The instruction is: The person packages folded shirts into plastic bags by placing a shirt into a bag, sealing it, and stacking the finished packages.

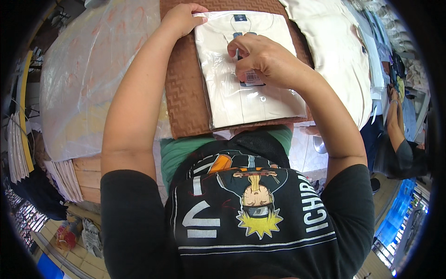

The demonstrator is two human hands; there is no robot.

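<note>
A folded cream shirt [223,100] lies flat in a clear plastic bag, its collar end away from me. At the bag's far left corner, my left hand [183,18] pinches the edge between thumb and fingers. My right hand [267,60] is over the middle of the shirt, its index finger and thumb curved and apart above a dark hang tag. Its other fingers are partly hidden under the palm. Below the thumb shows a white barcode label [253,78]. A small dark neck label [240,17] is visible inside the collar.
Under the shirt is a brown patterned cloth [186,93] on the table. Plastic sheeting [102,79] covers a large pile at left. More cream fabric [334,56] is stacked at right. Beyond it, another person's arm [395,121] reaches toward piled garments.
</note>
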